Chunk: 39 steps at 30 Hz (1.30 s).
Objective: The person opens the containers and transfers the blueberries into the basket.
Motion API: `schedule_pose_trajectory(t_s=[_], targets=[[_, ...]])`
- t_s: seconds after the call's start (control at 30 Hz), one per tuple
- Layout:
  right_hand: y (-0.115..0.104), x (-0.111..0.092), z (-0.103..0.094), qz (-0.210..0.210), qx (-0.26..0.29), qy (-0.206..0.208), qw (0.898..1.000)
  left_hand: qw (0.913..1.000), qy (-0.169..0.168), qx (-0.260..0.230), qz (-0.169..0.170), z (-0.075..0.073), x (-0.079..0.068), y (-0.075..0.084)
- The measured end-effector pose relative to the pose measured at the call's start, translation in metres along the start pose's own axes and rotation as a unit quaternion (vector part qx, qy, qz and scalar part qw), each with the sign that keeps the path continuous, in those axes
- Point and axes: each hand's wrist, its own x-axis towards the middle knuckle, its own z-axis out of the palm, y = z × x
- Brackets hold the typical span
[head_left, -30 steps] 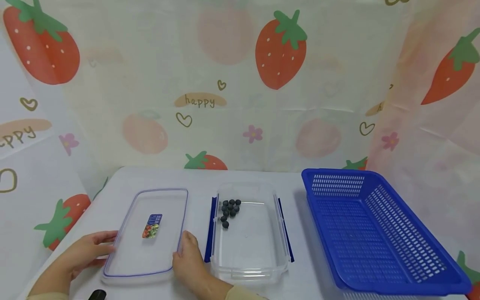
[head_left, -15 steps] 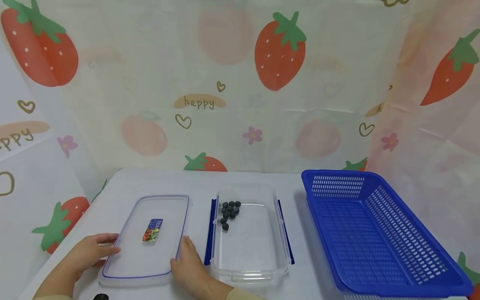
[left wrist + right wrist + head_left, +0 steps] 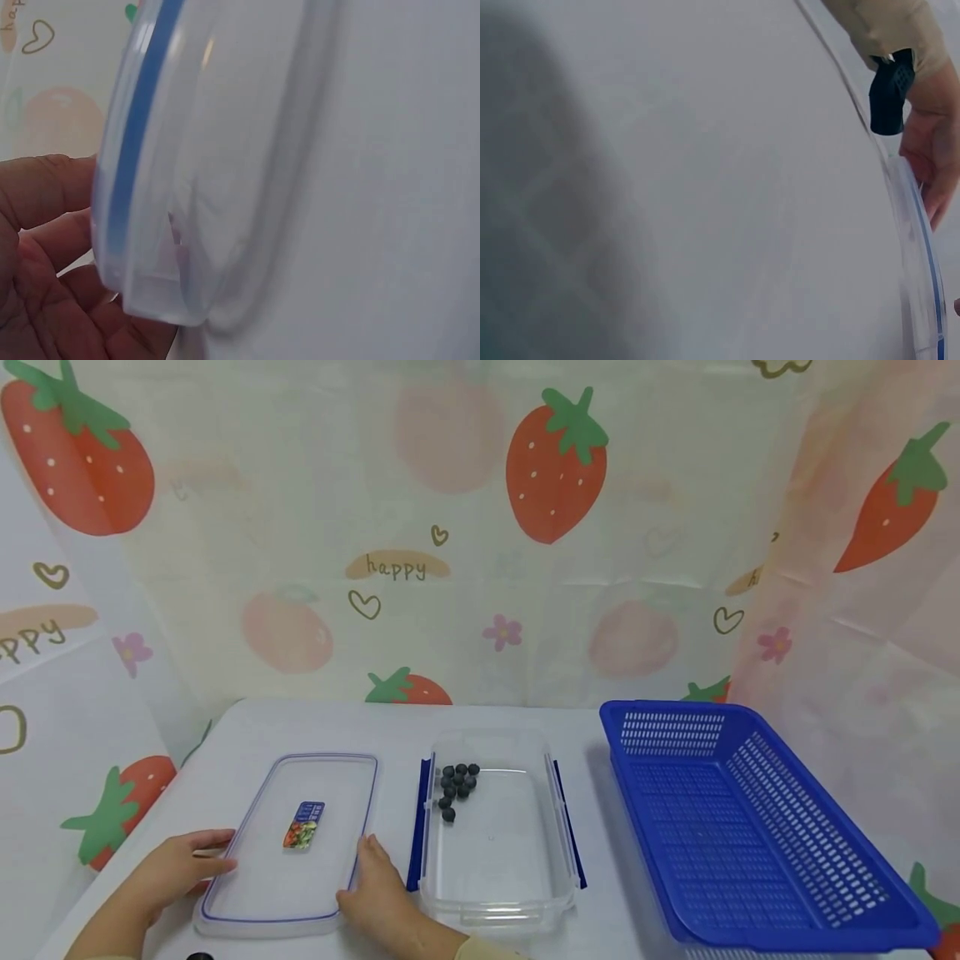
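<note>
A clear plastic lid (image 3: 330,827) with a purple-blue seal line and a printed label (image 3: 303,827) lies level at the left of the table in the head view. My left hand (image 3: 171,870) grips its left edge, thumb over the top and other fingers lower at the side. On the opposite edge my right hand (image 3: 381,893) holds it between thumb and fingers. Close up in the left wrist view, fingers (image 3: 64,232) curl against the rim of the lid (image 3: 150,142). The right wrist view catches the lid's edge (image 3: 922,255) and the left hand (image 3: 934,154) beside it.
Right of the lid stands a clear container (image 3: 498,868) with blue side clips (image 3: 420,827); several blueberries (image 3: 459,781) sit at its far left. A large blue basket (image 3: 810,935) occupies the right side. Strawberry-print cloth (image 3: 555,477) hangs behind the white table (image 3: 408,727).
The lid has come slightly lower and nearer the person, with both hands on its edges. The container, blueberries and basket have stayed in place.
</note>
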Motion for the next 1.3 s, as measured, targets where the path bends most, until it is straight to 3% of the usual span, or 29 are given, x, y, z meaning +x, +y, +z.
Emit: schedule_pose_trajectory(t_s=[0.4,0.63,0.73,0.83,1.0,1.3], targets=[[-0.003,-0.002,-0.001,0.004,0.019,-0.004,1.0,0.9999,-0.009,-0.008,0.001,-0.003,-0.003,0.0],[-0.006,-0.005,-0.007,-0.033,0.05,0.025,0.998,0.9999,-0.009,0.007,0.005,-0.004,-0.004,0.005],[-0.009,-0.006,-0.011,-0.047,0.069,0.038,0.996,0.9995,0.006,0.022,0.024,-0.005,-0.008,0.007],[-0.014,-0.006,-0.016,-0.062,0.137,0.048,0.988,0.9984,0.016,0.031,0.044,-0.008,-0.011,0.01],[-0.027,-0.008,-0.029,-0.072,0.264,0.058,0.96,0.9978,0.022,0.039,0.049,-0.013,-0.016,0.018],[-0.044,-0.013,-0.057,-0.056,0.325,0.059,0.942,0.9942,0.035,0.032,0.096,-0.014,-0.029,0.041]])
